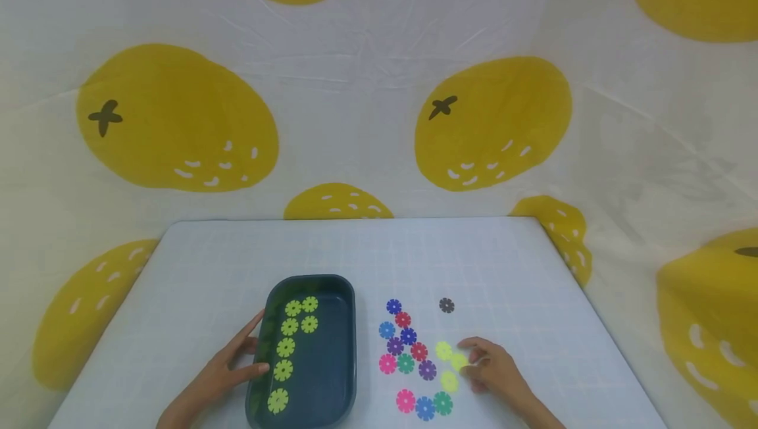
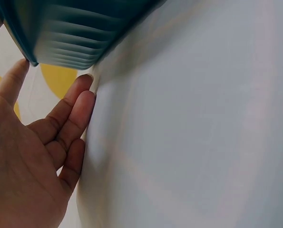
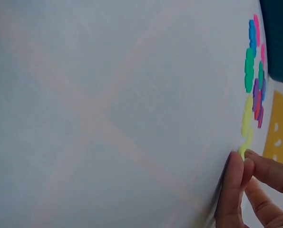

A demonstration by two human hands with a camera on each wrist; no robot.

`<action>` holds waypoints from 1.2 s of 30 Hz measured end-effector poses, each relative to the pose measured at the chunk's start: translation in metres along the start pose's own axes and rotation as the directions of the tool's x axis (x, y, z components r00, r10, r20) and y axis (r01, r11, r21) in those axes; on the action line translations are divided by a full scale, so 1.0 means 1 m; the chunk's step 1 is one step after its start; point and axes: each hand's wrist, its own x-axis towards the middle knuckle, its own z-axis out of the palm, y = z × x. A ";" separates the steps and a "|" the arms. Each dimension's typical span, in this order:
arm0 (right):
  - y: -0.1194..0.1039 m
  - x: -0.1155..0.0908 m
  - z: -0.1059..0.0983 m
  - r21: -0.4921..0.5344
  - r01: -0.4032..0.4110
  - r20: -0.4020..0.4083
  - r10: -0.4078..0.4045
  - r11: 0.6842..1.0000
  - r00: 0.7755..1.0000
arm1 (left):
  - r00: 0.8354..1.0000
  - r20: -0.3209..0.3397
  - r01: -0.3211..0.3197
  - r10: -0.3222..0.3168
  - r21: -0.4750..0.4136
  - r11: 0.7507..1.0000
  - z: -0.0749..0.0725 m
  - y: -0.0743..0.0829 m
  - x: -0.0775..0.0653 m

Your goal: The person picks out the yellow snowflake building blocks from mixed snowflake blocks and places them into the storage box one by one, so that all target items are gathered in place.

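A dark teal tray (image 1: 334,363) holds several yellow-green notched plastic discs (image 1: 285,348) along its left side. My left hand (image 1: 216,376) rests against its left edge: the thumb lies over the rim and the index fingertip touches the rim farther back. In the left wrist view, the other fingers of that hand are relaxed below the tray's ribbed outer wall. To the right of the tray, my right hand (image 1: 497,373) pinches a yellow disc (image 3: 244,148) between thumb and fingers at the tabletop. Two more yellow discs, one of them a near disc (image 1: 449,381), lie beside it.
Between the tray and my right hand lie several notched discs in blue, red, purple, green and pink (image 1: 405,363). A dark grey disc (image 1: 447,305) sits apart behind them. The white table (image 1: 355,245) ends at a curtain printed with yellow fruit (image 1: 177,120).
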 end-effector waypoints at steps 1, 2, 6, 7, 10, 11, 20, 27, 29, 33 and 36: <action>0.000 0.000 0.001 -0.011 0.004 -0.003 -0.004 1.000 1.000 | 1.000 0.000 -0.009 0.009 0.002 1.000 0.000 0.000 0.000; 0.000 -0.001 0.001 -0.018 0.006 -0.009 -0.006 1.000 1.000 | 1.000 0.000 -0.013 0.013 0.004 1.000 0.000 0.000 -0.001; 0.001 -0.003 0.004 -0.044 0.031 -0.028 -0.032 0.999 0.999 | 1.000 -0.001 -0.022 0.022 0.006 1.000 0.000 0.001 -0.002; 0.001 -0.003 0.004 -0.045 0.036 -0.034 -0.038 0.998 0.999 | 1.000 -0.001 -0.028 0.028 0.007 1.000 0.000 0.001 -0.002; 0.002 -0.005 0.005 -0.041 0.055 -0.043 -0.057 0.998 0.997 | 0.999 -0.003 -0.033 0.033 0.009 0.999 0.000 0.001 -0.002; 0.002 -0.005 0.006 -0.041 0.060 -0.044 -0.062 0.997 0.997 | 0.999 -0.004 -0.031 0.031 0.010 0.999 0.000 0.001 -0.002; 0.001 -0.007 0.007 -0.061 0.075 -0.054 -0.079 0.995 0.995 | 0.999 0.000 -0.054 0.054 0.004 0.999 0.000 0.000 -0.002; 0.002 -0.005 0.008 -0.109 0.064 -0.060 -0.071 0.992 0.996 | 1.000 -0.004 -0.022 0.022 0.003 1.000 0.001 0.000 -0.002; 0.002 -0.005 0.008 -0.118 0.058 -0.061 -0.066 0.991 0.996 | 1.000 -0.004 -0.019 0.019 -0.002 1.000 0.001 -0.001 -0.002; 0.002 -0.005 0.008 -0.140 0.041 -0.060 -0.049 0.989 0.997 | 1.000 -0.010 -0.022 0.022 -0.001 1.000 0.001 -0.001 -0.002; 0.001 -0.006 0.008 -0.163 0.021 -0.053 -0.030 0.986 0.998 | 1.000 -0.012 -0.024 0.024 0.005 1.000 0.001 -0.001 -0.002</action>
